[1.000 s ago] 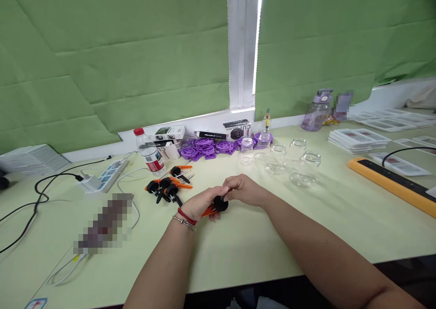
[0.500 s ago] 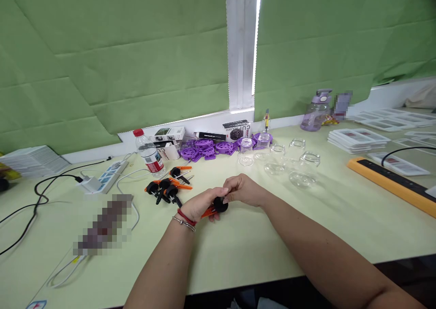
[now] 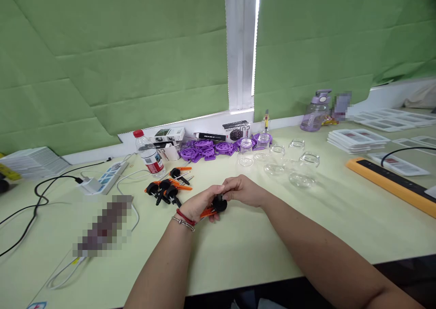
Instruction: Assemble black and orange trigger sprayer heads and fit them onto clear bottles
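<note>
Near the middle of the table, my left hand (image 3: 203,203) is wrapped round a black and orange piece (image 3: 220,203), its orange part showing below the palm. The fingers of my right hand (image 3: 238,191) pinch at the black top of the same piece, touching it from the right. Several similar black and orange pieces (image 3: 165,186) lie in a loose pile to the left of my hands, with thin metal rods among them. Fingertips partly hide the held piece.
Several clear glass jars (image 3: 274,161) stand beyond my right hand. Purple parts (image 3: 204,149) and small boxes (image 3: 169,134) lie along the wall, beside a red-capped bottle (image 3: 150,154). A power strip (image 3: 112,176) is at left, an orange and black bar (image 3: 391,184) at right.
The fingers of both hands have shifted slightly on the held piece, and more of its black top shows between them. The pile and jars are unmoved.
</note>
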`<state>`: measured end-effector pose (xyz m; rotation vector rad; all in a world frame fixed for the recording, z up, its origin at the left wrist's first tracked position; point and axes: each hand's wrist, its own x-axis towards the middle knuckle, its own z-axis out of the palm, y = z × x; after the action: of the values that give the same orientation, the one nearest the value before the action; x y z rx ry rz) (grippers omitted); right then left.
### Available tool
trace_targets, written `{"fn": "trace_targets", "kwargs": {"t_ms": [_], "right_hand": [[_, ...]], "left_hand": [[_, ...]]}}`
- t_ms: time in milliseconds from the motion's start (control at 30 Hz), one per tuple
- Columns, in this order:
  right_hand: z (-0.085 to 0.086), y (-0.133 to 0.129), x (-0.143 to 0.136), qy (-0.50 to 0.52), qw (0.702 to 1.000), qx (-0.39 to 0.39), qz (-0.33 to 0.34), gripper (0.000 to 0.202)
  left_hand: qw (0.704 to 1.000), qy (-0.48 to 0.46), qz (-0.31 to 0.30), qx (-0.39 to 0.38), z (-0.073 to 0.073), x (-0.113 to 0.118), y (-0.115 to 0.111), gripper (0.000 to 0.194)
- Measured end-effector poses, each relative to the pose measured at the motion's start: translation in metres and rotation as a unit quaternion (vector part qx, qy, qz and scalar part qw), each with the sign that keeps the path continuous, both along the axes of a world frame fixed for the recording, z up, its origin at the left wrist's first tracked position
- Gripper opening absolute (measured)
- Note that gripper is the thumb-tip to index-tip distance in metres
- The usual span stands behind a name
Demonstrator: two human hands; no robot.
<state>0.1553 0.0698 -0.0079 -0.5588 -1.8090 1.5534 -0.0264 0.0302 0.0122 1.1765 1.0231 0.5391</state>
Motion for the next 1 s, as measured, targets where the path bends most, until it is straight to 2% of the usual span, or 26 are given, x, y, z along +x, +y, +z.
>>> {"fn": "trace_targets", "kwargs": {"t_ms": [367,633,867,1000], "right_hand": [[0.0006,-0.0003,-0.0011,-0.004,1.000,0.019,-0.019,0.013],[-0.0035,-0.0010,-0.0043,-0.005,0.999,0.011,-0.050,0.019],[0.0031,-0.0046,-0.0033,-0.032,0.996,0.017,-0.086,0.028],[0.0034,-0.0054,-0.0036,-0.020,0.997,0.033,-0.068,0.033]], "left_hand": [[1.000,0.002,-0.005,-0.006,-0.0027,-0.0013,0.0016,0.050],[1.000,-0.003,-0.010,-0.019,-0.0025,-0.0014,0.0023,0.056],[0.999,-0.007,0.001,-0.033,0.0002,-0.0021,0.0011,0.059],[0.999,-0.015,-0.001,-0.033,0.0010,-0.0018,0.0011,0.060]]}}
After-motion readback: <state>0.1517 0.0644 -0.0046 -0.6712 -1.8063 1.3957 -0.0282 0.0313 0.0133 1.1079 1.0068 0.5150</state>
